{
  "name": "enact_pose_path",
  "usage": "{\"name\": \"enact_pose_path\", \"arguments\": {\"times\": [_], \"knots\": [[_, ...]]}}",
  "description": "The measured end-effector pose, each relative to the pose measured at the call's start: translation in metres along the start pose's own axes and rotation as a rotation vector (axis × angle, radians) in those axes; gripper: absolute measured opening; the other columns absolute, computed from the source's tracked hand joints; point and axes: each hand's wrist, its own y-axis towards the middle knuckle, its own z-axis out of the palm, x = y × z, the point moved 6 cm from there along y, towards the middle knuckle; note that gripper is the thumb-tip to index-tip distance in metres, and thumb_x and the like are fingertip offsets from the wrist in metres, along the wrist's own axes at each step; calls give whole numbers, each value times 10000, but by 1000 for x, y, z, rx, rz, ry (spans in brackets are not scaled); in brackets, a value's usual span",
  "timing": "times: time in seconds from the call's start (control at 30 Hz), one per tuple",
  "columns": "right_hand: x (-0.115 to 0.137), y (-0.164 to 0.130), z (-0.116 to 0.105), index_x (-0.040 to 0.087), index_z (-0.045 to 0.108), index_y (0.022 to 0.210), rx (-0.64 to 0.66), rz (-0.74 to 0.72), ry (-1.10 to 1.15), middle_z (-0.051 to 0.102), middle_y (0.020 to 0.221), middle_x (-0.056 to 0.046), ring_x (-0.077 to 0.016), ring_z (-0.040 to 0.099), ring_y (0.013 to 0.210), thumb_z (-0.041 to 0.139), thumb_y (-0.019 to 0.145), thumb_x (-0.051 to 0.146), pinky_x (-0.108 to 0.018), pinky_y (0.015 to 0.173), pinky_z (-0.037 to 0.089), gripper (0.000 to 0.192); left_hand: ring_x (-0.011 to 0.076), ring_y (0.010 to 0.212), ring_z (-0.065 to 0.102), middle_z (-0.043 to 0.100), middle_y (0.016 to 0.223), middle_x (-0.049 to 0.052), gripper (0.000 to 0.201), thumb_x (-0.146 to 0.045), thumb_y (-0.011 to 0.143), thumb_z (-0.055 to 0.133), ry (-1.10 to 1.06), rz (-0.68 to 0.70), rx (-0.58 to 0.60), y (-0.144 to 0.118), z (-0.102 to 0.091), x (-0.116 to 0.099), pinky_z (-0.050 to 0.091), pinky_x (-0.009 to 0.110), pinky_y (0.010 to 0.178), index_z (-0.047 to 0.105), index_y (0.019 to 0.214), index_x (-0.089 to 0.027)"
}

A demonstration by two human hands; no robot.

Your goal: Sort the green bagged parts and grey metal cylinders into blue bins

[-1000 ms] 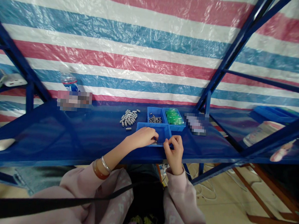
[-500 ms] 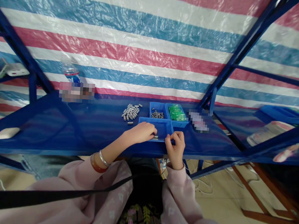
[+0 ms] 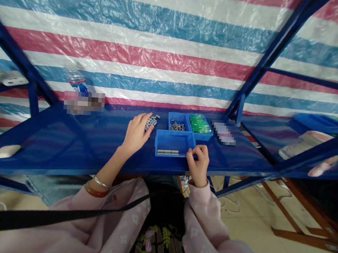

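Note:
My left hand [image 3: 137, 134] is over the left part of a pile of small grey metal cylinders [image 3: 152, 122] on the blue table. Its fingers are stretched out, with thumb and fingers apart, and it partly hides the pile. A shallow blue plastic box [image 3: 175, 139] lies to the right of it. Inside, several grey cylinders [image 3: 167, 152] form a row, end to end along the front wall. My right hand [image 3: 199, 163] is closed in a pinch at the box's front right corner. What its fingers grip is hidden.
Behind the box stand a blue bin of small metal parts [image 3: 177, 126] and a blue bin of green plastic packets [image 3: 199, 124]. A blurred-out phone-shaped object [image 3: 224, 133] lies right. A white mouse-shaped object [image 3: 6, 151] and a bottle [image 3: 78, 82] are at left. Blue frame posts flank the table.
My left hand has left the blue box, moved left to the pile of cylinders and opened its fingers. The row in the box now shows. My right hand stays at the box corner.

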Motion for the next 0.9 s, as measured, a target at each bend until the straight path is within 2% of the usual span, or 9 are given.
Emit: {"name": "enact_pose_path", "arguments": {"times": [0.07,0.13,0.27,0.47,0.73,0.9], "knots": [[0,0,0,217,438,628,2,7,-3,448,784,1,-148,496,714,546,877,221,-289,663,414,272,279,1250,495,531,1360,139,426,-312,944,473,73,-115,76,-10,12,22,396,405,1018,485,1348,-175],[-1,0,0,217,440,629,2,3,-3,444,782,1,-148,493,714,547,877,226,-290,663,415,270,279,1254,503,549,1355,134,360,-314,944,476,106,-172,178,-21,26,35,396,417,1018,555,1270,-181],[-1,0,0,217,434,631,-3,-35,14,430,771,7,-149,485,720,553,879,221,-301,702,423,275,273,1267,508,581,1338,134,334,-305,946,488,129,-148,304,-37,43,33,402,428,1019,580,1241,-176],[-1,1,0,213,434,636,-5,-72,23,426,764,13,-147,482,714,564,886,218,-302,706,420,282,261,1262,528,573,1355,142,344,-227,945,475,77,-159,276,-45,44,26,433,403,1021,580,1260,-137],[-2,0,-1,212,445,629,-4,-72,26,430,764,12,-148,484,713,586,881,241,-305,697,425,291,243,1140,614,678,1211,73,257,-165,911,493,47,-206,221,-47,31,30,445,375,969,671,1093,-201],[-1,0,-2,212,456,624,-6,-83,37,430,754,13,-148,487,702,599,876,252,-307,688,428,292,250,1062,644,703,1141,74,230,-179,902,508,86,-260,169,-47,22,32,442,379,918,679,1053,-209]]}}
